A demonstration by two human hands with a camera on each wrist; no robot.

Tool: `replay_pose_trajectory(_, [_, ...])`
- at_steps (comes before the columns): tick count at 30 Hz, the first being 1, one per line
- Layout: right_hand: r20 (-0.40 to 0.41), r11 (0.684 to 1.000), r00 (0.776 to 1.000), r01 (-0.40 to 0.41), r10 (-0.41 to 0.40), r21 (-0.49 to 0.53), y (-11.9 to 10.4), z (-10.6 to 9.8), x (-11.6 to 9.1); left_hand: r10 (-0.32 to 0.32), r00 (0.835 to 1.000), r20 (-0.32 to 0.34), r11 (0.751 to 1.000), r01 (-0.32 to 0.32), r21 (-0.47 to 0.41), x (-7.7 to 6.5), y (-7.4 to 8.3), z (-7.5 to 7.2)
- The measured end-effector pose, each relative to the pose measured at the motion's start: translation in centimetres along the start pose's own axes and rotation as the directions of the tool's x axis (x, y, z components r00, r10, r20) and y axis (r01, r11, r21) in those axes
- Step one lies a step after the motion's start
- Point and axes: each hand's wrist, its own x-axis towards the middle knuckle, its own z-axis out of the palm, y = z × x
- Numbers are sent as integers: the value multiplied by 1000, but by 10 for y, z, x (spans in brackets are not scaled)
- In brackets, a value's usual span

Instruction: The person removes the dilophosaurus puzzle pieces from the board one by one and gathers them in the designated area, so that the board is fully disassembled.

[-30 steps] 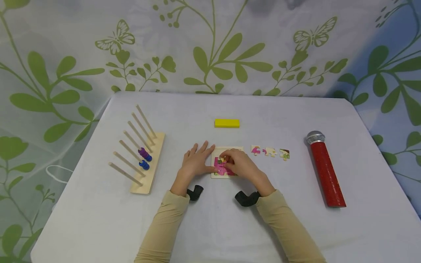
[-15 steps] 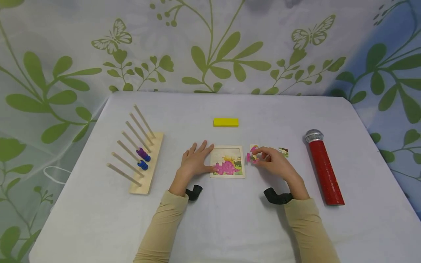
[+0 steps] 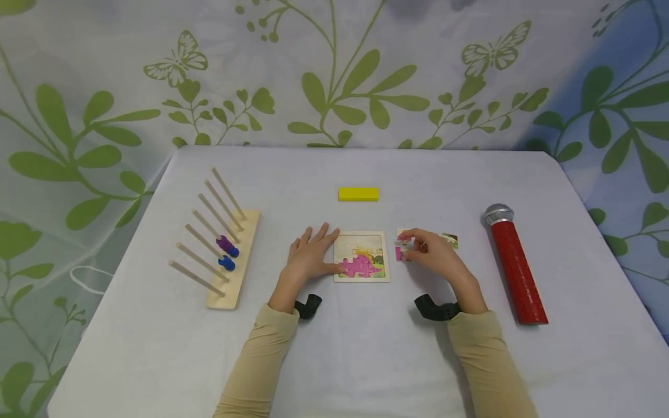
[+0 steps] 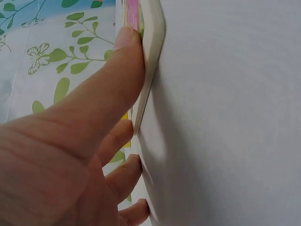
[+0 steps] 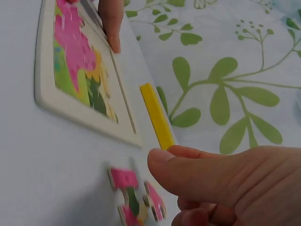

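Note:
A wooden-framed jigsaw puzzle (image 3: 362,280) with a pink dinosaur picture lies at the table's middle; bare wood shows along its upper part. My left hand (image 3: 308,259) rests at its left side, fingers spread on the cloth, the thumb (image 4: 123,52) over the frame's edge. To the right, my right hand (image 3: 435,252) hovers at the loose jigsaw pieces, thumb and index finger bent toward each other with a gap between the tips. A pink and green piece (image 5: 124,180) and a second pink piece (image 5: 154,200) lie just beyond its fingers. Another piece (image 3: 450,240) shows behind that hand.
A yellow block (image 3: 358,194) lies behind the puzzle. On the left stands a wooden peg rack (image 3: 245,249) with purple and blue beads (image 3: 227,246). A red microphone (image 3: 517,267) lies at the right. Black camera mounts (image 3: 436,309) jut from both wrists.
My right hand has moved right from the puzzle to the loose pieces, and a pink and green piece now lies near them. It then shifted slightly left. The left hand has stayed put.

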Motion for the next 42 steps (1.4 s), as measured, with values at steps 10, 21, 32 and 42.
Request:
replay_pose_trajectory(10, [186, 991, 979, 98, -81, -88, -41, 34, 15, 5, 1000, -15, 1000, -5, 15, 1, 3, 0])
replay_pose_trajectory(21, [148, 993, 988, 65, -51, -94, -51, 41, 16, 14, 1000, -20, 999, -14, 35, 3, 5, 1])
replay_pose_trajectory(32, [141, 995, 985, 102, -98, -20, -45, 39, 14, 14, 1000, -5, 999, -14, 44, 3, 7, 1])
replay_pose_trajectory(42, [90, 994, 993, 69, -76, 82, -4, -4, -9, 4, 1000, -21, 1000, -3, 25, -1, 3, 0])
